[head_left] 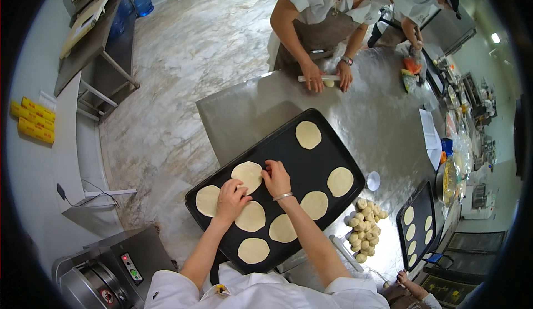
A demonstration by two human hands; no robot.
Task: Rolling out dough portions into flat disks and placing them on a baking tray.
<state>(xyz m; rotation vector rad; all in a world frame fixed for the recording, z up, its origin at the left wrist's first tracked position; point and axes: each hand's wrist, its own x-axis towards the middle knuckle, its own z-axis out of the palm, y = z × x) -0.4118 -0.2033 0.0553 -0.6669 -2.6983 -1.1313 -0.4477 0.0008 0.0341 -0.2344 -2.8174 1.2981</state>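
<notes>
Both hands [252,190] flat on dough round [247,175]

Both hands [252,190] press a flat dough round [247,175] on the black tray [288,137].

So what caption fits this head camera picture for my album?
Both hands, left hand and right hand, press a flat dough round onto a black baking tray.

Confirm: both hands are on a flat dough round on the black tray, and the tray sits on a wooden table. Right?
Not quite. Left hand and right hand do touch a dough round on the black tray, but the head view shows a shiny steel table, not a wooden one.
</notes>
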